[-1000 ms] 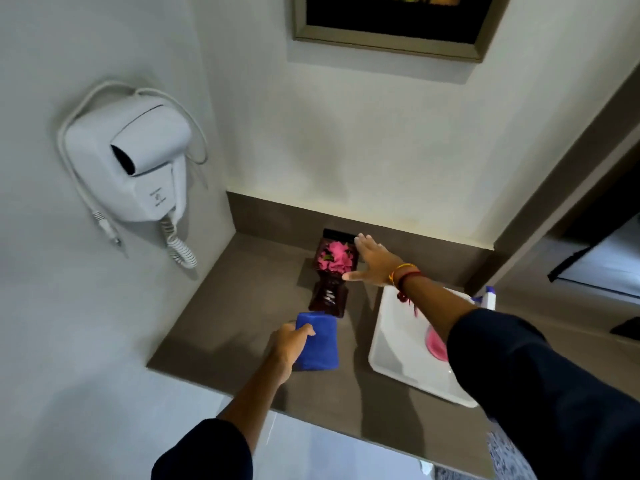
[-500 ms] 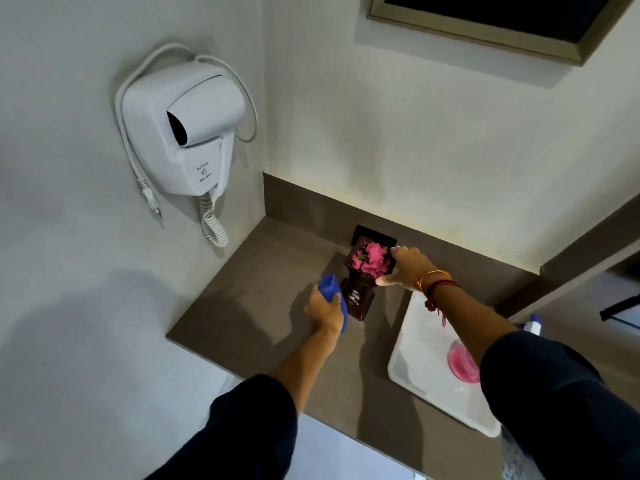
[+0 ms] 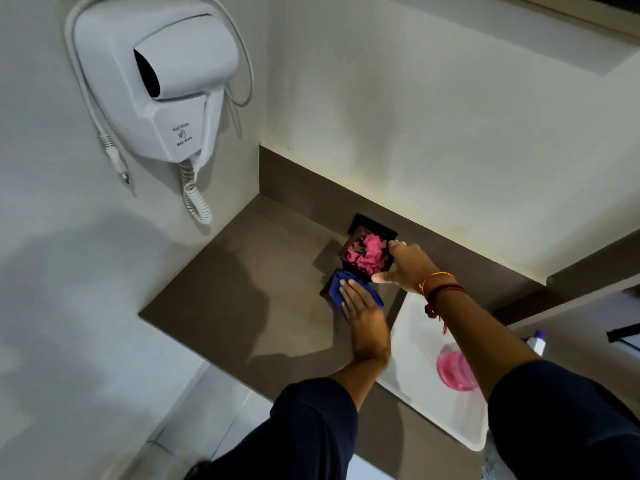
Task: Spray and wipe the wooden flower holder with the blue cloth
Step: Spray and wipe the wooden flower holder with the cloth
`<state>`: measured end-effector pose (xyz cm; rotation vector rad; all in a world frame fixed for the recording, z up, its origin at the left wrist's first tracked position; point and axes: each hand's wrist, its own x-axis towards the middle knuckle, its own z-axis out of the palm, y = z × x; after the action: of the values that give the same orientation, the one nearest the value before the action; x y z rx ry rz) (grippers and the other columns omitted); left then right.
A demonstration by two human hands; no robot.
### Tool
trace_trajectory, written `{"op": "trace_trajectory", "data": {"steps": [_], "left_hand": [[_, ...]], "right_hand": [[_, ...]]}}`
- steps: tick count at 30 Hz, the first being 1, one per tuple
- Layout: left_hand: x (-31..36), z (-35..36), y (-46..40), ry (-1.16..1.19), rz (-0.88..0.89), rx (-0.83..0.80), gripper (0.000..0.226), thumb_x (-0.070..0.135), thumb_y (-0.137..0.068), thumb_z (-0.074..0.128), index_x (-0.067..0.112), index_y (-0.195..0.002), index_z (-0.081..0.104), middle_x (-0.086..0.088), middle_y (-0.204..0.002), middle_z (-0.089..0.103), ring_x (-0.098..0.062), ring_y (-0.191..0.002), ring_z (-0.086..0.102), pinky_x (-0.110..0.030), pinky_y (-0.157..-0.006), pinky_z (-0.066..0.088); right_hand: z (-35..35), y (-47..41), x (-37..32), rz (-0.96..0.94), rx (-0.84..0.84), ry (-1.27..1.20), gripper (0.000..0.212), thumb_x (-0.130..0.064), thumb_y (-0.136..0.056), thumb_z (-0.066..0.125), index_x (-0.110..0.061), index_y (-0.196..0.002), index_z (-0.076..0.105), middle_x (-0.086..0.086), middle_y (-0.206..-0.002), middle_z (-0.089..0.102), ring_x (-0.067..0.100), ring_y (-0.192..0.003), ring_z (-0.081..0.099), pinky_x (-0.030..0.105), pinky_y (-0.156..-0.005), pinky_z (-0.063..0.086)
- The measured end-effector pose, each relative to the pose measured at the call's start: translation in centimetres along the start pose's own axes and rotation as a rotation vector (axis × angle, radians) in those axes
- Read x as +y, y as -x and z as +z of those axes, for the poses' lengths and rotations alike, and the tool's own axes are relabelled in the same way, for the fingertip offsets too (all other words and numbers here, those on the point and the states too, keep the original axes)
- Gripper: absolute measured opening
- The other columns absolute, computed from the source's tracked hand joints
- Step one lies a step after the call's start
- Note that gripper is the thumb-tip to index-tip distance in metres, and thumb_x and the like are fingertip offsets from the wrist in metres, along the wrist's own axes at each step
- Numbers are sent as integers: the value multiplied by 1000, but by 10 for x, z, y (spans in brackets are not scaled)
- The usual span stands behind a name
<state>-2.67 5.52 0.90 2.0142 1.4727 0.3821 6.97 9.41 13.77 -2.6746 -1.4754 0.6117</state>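
Observation:
A dark wooden flower holder (image 3: 347,252) filled with pink flowers (image 3: 370,253) stands near the back of the brown counter (image 3: 242,289). My right hand (image 3: 407,268) grips its right rim, thumb on the front corner. My left hand (image 3: 360,308) lies flat on the blue cloth (image 3: 336,287), pressing it against the holder's front side. Most of the holder's front is hidden by cloth and hand. At the far right, behind my right arm, the white top of a spray bottle (image 3: 537,342) peeks out.
A white tray (image 3: 412,344) with a pink glass (image 3: 453,370) lies on the counter to the right. A white hair dryer (image 3: 173,84) with a coiled cord hangs on the left wall. A dark socket plate (image 3: 362,221) sits behind the holder. The counter's front edge is near my elbows.
My left hand brought the blue cloth from the holder's left side onto its front and flattened over it. My right hand has closed on the rim. The camera has moved closer.

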Motion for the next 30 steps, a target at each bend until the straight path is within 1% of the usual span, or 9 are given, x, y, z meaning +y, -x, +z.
{"op": "trace_trajectory", "data": {"steps": [6, 13, 17, 19, 22, 23, 25, 27, 30], "left_hand": [[-61, 13, 1, -296, 306, -82, 68, 12, -87, 66, 4, -147, 35, -23, -150, 43, -35, -139, 41, -51, -111, 42], [-98, 14, -9, -513, 475, -347, 68, 14, -101, 41, 9, -154, -1, -18, -164, 3, -35, -152, 0, -56, -123, 4], [-98, -7, -21, -482, 465, -465, 67, 17, -99, 47, 13, -155, 12, -11, -165, 11, -29, -152, 5, -52, -124, 5], [-94, -23, -31, -204, 351, -481, 54, 15, -99, 46, 13, -151, 31, -11, -159, 31, -27, -148, 23, -46, -124, 15], [-82, -46, -41, 537, -111, -410, 37, 0, -97, 47, 0, -132, 56, -21, -126, 62, -32, -115, 57, -39, -102, 41], [-79, -52, -41, 803, -283, -367, 35, -5, -95, 48, -3, -128, 58, -22, -118, 63, -32, -107, 59, -40, -96, 43], [-76, -61, -39, 1177, -564, -295, 36, -2, -96, 49, -3, -132, 53, -22, -123, 61, -35, -112, 59, -45, -102, 46], [-70, -65, -36, 1418, -691, -237, 39, 3, -100, 47, 1, -138, 47, -23, -132, 56, -39, -121, 56, -51, -107, 44], [-42, -70, -33, 1573, -636, -150, 38, 5, -100, 48, 5, -138, 48, -26, -136, 56, -37, -115, 58, -50, -109, 43]], "right_hand": [[2, -2, 4, -29, 8, -6, 67, -40, -76, 79, -4, -127, 53, 17, -121, 61, 33, -112, 58, 41, -95, 52], [0, 2, 4, -41, -2, 10, 66, -41, -77, 78, -3, -125, 52, 17, -121, 59, 34, -111, 57, 40, -93, 52], [-4, 7, -2, -23, -12, 30, 71, -43, -77, 77, -2, -129, 51, 19, -127, 57, 35, -117, 54, 42, -97, 49], [-7, 9, -5, -13, -21, 33, 71, -42, -76, 78, -3, -129, 52, 19, -127, 57, 36, -117, 55, 42, -97, 50], [-11, 10, -9, 9, -32, 23, 68, -40, -76, 79, -3, -127, 54, 18, -123, 59, 36, -112, 58, 41, -93, 51], [-11, 11, -9, 12, -36, 22, 66, -40, -76, 79, -4, -126, 55, 18, -122, 60, 35, -110, 59, 40, -92, 51], [-11, 11, -11, 16, -45, 20, 63, -39, -76, 79, -4, -124, 57, 17, -119, 62, 34, -107, 61, 39, -90, 52], [-11, 12, -12, 21, -48, 21, 62, -39, -76, 79, -4, -123, 57, 17, -116, 63, 34, -105, 62, 36, -87, 52], [-10, 12, -12, 19, -29, 35, 63, -40, -76, 79, -4, -123, 56, 17, -116, 62, 34, -105, 61, 35, -84, 49]]}}
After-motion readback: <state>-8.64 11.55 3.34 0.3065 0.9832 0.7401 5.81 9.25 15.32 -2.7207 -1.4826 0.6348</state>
